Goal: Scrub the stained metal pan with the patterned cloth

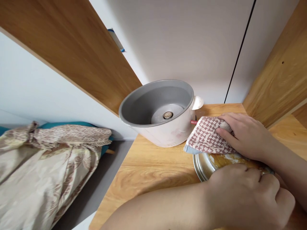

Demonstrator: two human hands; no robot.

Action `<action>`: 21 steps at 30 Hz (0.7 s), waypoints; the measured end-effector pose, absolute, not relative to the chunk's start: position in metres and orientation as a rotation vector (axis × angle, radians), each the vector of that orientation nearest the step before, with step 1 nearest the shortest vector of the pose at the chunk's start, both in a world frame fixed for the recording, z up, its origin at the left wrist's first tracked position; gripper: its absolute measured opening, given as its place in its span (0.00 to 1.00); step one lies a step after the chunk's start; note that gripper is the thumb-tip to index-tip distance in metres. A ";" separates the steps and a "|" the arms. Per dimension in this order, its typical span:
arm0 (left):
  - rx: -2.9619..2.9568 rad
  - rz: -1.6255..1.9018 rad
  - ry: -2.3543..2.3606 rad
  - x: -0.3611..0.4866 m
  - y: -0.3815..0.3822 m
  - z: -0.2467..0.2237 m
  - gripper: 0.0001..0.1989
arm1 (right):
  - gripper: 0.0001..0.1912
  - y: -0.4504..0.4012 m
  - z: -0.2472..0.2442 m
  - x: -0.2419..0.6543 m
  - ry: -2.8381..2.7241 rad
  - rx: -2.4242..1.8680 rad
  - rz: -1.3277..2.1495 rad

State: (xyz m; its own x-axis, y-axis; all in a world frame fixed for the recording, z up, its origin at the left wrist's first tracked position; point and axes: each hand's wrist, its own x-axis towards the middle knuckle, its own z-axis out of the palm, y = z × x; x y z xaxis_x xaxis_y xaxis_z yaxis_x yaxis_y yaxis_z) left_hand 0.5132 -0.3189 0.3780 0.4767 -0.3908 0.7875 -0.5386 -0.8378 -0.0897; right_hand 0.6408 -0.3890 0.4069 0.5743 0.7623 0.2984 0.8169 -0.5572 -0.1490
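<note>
Red tag [193, 122] on the white electric cooker [165, 127], unreadable; your right hand [247, 135] presses a houndstooth cloth [206, 137], left hand [249, 195] grips the metal pot [203, 166] on the wooden bench [148, 169].

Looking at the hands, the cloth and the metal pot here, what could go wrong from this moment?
1. The metal pot sits close to the white cooker base; a hard wipe with the patterned cloth could knock it against the base.
2. The left hand grips only the near rim, so the pot might tip or slide on the wooden counter.
3. The yellowish residue inside could smear onto the right hand.
</note>
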 end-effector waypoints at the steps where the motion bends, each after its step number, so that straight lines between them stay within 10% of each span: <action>1: 2.552 1.302 -0.817 0.514 -0.318 0.378 0.14 | 0.23 -0.389 0.407 0.641 -1.303 -2.537 -0.289; 21: 2.533 1.331 -0.820 0.515 -0.318 0.375 0.14 | 0.24 -0.389 0.405 0.641 -1.315 -2.532 -0.328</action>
State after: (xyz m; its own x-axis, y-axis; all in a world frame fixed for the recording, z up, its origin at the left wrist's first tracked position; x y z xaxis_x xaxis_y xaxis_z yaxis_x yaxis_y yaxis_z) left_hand 0.5151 -0.3177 0.3751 0.4521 -0.3920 0.8012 -0.5393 -0.8356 -0.1046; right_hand 0.6409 -0.3894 0.4049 0.5627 0.7623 0.3199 0.8232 -0.5523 -0.1320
